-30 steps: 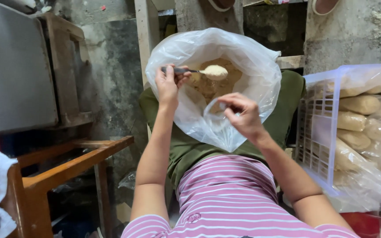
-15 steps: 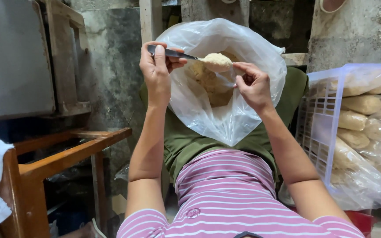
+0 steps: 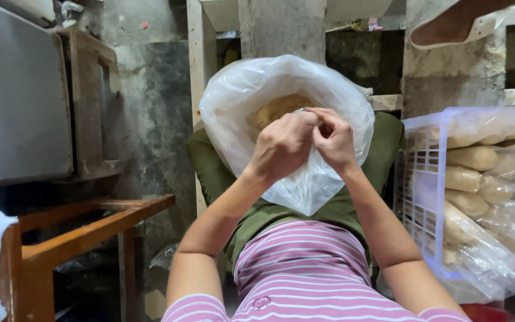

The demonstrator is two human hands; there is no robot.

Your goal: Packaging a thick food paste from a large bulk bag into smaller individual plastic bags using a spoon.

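Grip of left hand [image 3: 284, 146] and right hand [image 3: 336, 140] closed, pinching plastic bag [image 3: 233, 113].

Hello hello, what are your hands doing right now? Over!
Left hand and right hand pinched together over the open plastic bag. Yellowish dough inside. Nothing blocking; packed basket at right.

I am wearing a pink top with thin white stripes, short-sleeved, and olive green trousers; my left hand [image 3: 282, 145] and right hand [image 3: 336, 140] are bare.
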